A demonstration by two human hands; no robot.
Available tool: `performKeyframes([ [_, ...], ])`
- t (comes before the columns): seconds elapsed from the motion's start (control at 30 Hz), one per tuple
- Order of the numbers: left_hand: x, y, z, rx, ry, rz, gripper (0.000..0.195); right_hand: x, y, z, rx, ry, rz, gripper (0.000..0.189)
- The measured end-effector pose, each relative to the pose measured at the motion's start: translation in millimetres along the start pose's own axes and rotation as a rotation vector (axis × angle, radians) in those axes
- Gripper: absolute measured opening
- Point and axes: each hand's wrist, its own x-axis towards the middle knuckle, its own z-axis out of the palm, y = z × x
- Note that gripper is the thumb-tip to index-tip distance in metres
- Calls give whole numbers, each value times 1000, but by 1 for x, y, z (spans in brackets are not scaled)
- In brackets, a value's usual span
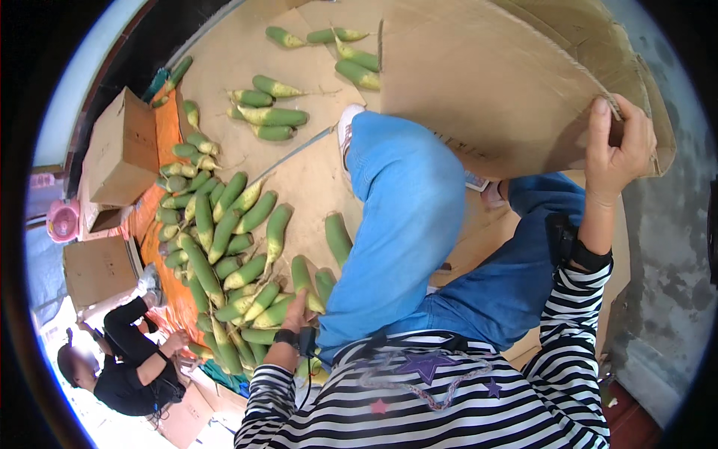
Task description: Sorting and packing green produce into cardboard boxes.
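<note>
My right hand point(622, 146) pinches the upright edge of a large cardboard sheet point(477, 78), thumb on one face and fingers on the other. Other cardboard layers point(566, 28) stand behind that sheet. Down at the pile of green radishes point(207, 247), my left hand point(295, 315) reaches in beside my knee. It is against the radishes, close to an upright-lying green radish point(302, 272). Its fingers are partly hidden, so a grip on one cannot be made out. The radishes are green with paler, yellowish root ends.
Loose radishes point(275, 117) lie on the flattened cardboard floor point(303, 168). Cardboard boxes point(120, 149) line an orange sheet point(168, 123) at the left. A person in dark clothes point(134, 359) sits at lower left, one hand near the pile. A grey wall point(667, 236) borders the right.
</note>
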Motion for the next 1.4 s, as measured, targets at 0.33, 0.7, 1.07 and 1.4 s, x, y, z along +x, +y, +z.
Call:
performKeyframes([
  [0.33,-173,163,77,119,18,898,48,3,-9,-7,85,26,26,15],
  [0.7,-412,287,241,-86,-539,1516,48,2,-6,-4,72,4,22,15],
  [1.07,-81,202,112,778,-81,869,45,-2,-6,-7,71,-17,-10,14],
  [1.4,32,90,123,1011,-93,264,73,-14,0,4,119,4,175,21],
])
